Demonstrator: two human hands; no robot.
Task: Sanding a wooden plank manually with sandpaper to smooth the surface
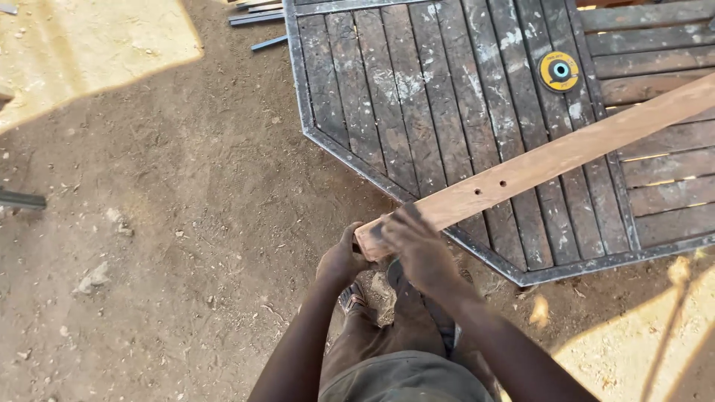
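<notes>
A long light-brown wooden plank (pixel 551 158) with two small holes near its near end lies slanted across a dark slatted table top (pixel 417 89). My left hand (pixel 341 259) grips the plank's near end from below and the left. On top of that same end rests my right hand (pixel 415 246), fingers wrapped over the wood. The plank's far end runs off the right edge of the view.
The table top has a metal frame with an angled corner (pixel 350 152) and lies on dusty ground. A yellow and black grinding disc (pixel 559 71) sits on its slats. Metal bars (pixel 257 16) lie at the top; stones (pixel 93 277) dot the dirt on the left.
</notes>
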